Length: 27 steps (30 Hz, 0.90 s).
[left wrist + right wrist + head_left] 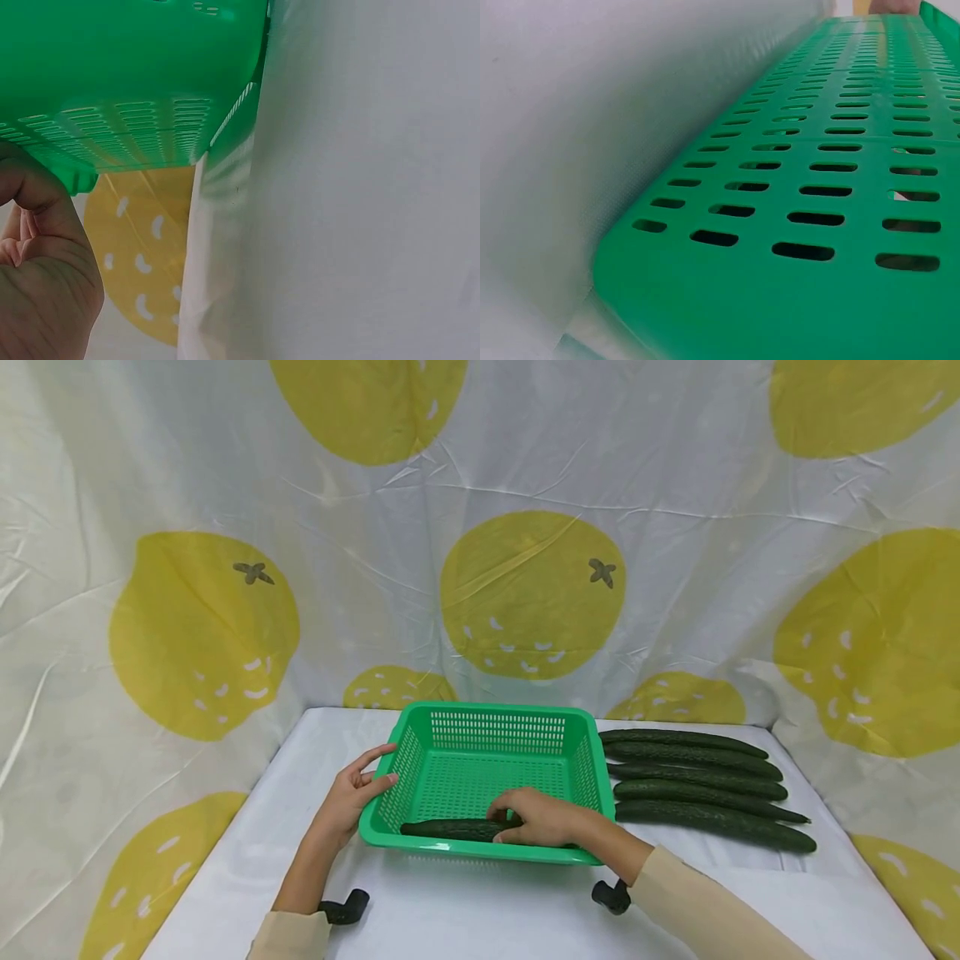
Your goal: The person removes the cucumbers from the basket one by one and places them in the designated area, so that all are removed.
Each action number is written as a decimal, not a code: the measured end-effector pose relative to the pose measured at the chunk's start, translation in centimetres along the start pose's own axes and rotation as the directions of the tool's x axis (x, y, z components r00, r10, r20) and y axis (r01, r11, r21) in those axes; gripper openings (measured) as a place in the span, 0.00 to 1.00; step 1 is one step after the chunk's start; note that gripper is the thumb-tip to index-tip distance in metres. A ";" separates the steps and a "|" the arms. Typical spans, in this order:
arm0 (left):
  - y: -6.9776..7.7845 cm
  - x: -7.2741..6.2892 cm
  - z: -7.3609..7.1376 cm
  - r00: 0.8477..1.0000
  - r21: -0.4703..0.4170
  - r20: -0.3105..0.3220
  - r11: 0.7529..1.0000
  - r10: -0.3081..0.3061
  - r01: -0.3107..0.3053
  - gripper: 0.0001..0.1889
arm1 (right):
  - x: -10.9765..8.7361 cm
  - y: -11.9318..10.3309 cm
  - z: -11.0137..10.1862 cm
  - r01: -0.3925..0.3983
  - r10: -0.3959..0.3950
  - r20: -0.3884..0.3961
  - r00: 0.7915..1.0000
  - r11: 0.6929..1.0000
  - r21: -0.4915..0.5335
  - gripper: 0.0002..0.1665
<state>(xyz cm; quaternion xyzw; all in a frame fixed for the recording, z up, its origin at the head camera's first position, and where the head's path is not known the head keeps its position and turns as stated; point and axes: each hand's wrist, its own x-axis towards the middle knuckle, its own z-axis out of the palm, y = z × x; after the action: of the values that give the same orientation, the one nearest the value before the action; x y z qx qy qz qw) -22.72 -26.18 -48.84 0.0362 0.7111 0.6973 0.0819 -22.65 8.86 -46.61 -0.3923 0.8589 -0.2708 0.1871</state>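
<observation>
A green plastic basket (495,853) with slotted walls stands on the white table. My left hand (347,797) grips its left rim, thumb and fingers at the edge; the left wrist view shows that hand (45,262) with bent fingers beside the basket wall (135,67). Inside, along the near wall, lies a dark green cucumber (450,829). My right hand (543,818) reaches over the near rim and holds this cucumber near its right part, which the hand and rim partly hide. In the right wrist view the slotted basket wall (832,187) blocks the right hand from sight.
Several long cucumbers (697,789) lie side by side on the table to the right of the basket. White cloth (420,918) covers the table. A curtain with yellow lemon prints (532,593) hangs behind and at both sides. Black wrist devices (347,907) sit at both wrists.
</observation>
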 end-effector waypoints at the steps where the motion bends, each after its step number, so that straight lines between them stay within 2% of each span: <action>1: 0.0 0.0 0.0 1.000 -0.002 -0.001 1.000 -0.001 0.001 0.34 | -0.1 0.0 -0.1 0.003 -0.003 -0.008 1.000 1.000 0.013 0.21; 12: 0.1 -0.1 0.2 1.000 -0.010 0.020 1.000 0.009 -0.009 0.35 | -1.1 -0.2 -0.8 0.083 -0.060 -0.167 0.984 0.988 0.134 0.24; 18: 0.0 -0.1 0.2 1.000 0.002 0.003 1.000 -0.009 0.009 0.34 | -1.7 -0.4 -1.6 0.075 -0.040 -0.197 0.980 0.983 0.170 0.24; 27: -0.1 -0.1 0.0 1.000 0.006 0.008 1.000 0.008 -0.008 0.34 | -3.0 -0.7 -3.1 0.072 -0.022 -0.237 0.971 0.976 0.206 0.23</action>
<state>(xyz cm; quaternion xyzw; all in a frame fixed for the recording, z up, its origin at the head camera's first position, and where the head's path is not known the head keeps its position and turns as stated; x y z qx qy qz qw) -22.61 -26.24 -48.91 0.0421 0.7128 0.6953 0.0817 -22.02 11.75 -43.39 -0.3558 0.8313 -0.4100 0.1194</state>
